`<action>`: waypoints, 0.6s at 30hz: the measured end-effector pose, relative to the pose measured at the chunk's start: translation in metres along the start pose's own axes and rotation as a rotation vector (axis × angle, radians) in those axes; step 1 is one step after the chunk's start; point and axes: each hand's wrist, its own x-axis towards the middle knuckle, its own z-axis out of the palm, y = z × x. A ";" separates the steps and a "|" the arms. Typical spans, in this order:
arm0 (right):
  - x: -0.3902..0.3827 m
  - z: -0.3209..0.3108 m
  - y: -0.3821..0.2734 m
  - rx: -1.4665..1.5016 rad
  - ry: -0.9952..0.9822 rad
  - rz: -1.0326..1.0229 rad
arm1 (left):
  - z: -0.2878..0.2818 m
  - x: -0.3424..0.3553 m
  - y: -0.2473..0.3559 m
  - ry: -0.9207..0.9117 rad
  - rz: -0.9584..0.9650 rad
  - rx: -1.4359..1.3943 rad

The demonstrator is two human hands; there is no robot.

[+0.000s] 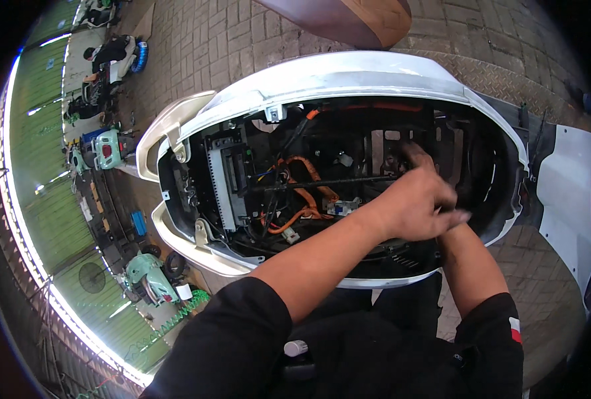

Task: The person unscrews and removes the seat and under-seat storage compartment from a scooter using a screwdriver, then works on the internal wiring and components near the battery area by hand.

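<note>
A white, open scooter body (368, 73) lies across in front of me, its dark inside full of wiring. Over its right half is my left hand (415, 203), back upward, fingers bent and spread, thumb held apart; nothing shows in it. Below it, my right hand (452, 239) reaches into the body, crossed by the left; its fingers are hidden. A thin black rod or cable (335, 182) runs from the middle toward my left fingers; whether they touch is unclear. Orange cables (305, 193) curl left of my hands, with a pale connector (343, 207) beside them.
A black box with a pale ribbed side (221, 186) sits in the left end of the body. A brown seat-like piece (375, 20) is at the far side, white panels (571, 199) at the right. Mint-green scooter parts (150, 276) and a person (115, 53) are at the left.
</note>
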 end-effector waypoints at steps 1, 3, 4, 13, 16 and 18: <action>0.012 0.004 0.023 -0.236 -0.004 0.042 | 0.002 -0.009 -0.002 -0.130 0.023 0.089; 0.015 0.001 0.063 -0.239 0.174 0.013 | 0.005 -0.025 0.008 -0.285 0.186 0.343; 0.008 -0.012 0.070 -0.247 0.072 0.205 | 0.008 -0.032 0.011 -0.335 0.143 0.327; -0.025 -0.026 0.037 0.980 -0.490 0.487 | 0.012 -0.048 0.015 -0.189 0.132 0.508; -0.016 -0.018 0.038 0.657 -0.517 0.392 | -0.013 -0.059 0.025 -0.117 0.255 0.419; -0.010 -0.018 0.023 0.055 -0.486 0.296 | -0.039 -0.073 0.025 -0.076 0.094 0.510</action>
